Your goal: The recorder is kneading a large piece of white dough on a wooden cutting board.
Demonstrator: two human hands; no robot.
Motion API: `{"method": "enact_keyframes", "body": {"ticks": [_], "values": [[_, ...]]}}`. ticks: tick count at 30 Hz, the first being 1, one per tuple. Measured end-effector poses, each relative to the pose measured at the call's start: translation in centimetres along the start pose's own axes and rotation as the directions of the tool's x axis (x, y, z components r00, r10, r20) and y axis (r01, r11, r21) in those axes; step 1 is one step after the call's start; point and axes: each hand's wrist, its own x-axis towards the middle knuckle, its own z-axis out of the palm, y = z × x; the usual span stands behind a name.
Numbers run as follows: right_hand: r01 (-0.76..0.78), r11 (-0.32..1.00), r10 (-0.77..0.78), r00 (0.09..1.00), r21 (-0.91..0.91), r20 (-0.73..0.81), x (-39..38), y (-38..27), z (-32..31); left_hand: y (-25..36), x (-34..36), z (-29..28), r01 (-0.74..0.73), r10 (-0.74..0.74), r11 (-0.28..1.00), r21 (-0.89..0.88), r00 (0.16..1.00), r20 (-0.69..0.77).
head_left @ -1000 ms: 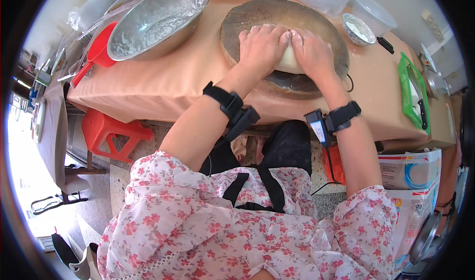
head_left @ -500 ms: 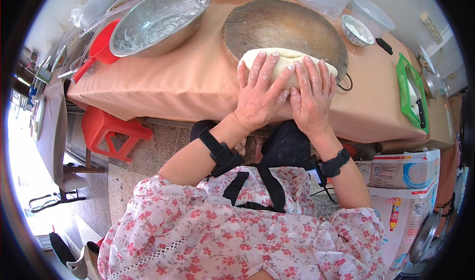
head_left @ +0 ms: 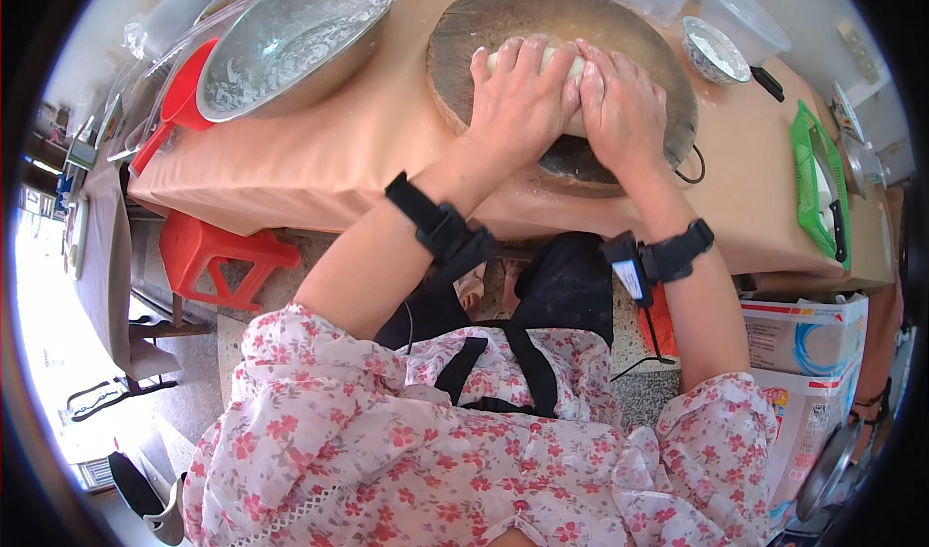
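Note:
A pale lump of dough (head_left: 576, 124) lies on a round wooden board (head_left: 466, 27) at the table's near side, mostly covered by my hands. My left hand (head_left: 524, 102) presses on its left part, fingers curled over the far side. Beside it, my right hand (head_left: 627, 112) bears down on the right part, its fingers bent over the top. Both arms reach forward, nearly straight, and the two hands almost touch. White flour marks some of my fingertips.
On the left stand a large metal basin (head_left: 290, 49) and a red scoop (head_left: 184, 97). To the right are a patterned bowl of white powder (head_left: 714, 52), a black object (head_left: 767, 84) and a green basket (head_left: 818, 184) with a knife (head_left: 838, 228). A red stool (head_left: 218, 257) stands below left.
Both hands have pushed the dough away from me, farther onto the board. My fingers, flatter on top before, now curl over it, and more of the board's near edge shows.

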Motion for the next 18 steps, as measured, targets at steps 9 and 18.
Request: {"method": "enact_keyframes", "body": {"ticks": [9, 18], "values": [[-0.195, 0.978, 0.206, 0.961, -0.078, 0.186, 4.5, 2.4, 2.1, -1.1, 5.3, 1.1, 0.207, -0.199, 0.978, 0.017, 0.912, 0.358], [-0.174, 0.984, 0.178, 0.953, -0.041, 0.247, 2.0, 1.0, 0.5, -1.0, 2.4, 0.1, 0.125, -0.113, 0.992, -0.028, 0.954, 0.278]]}}
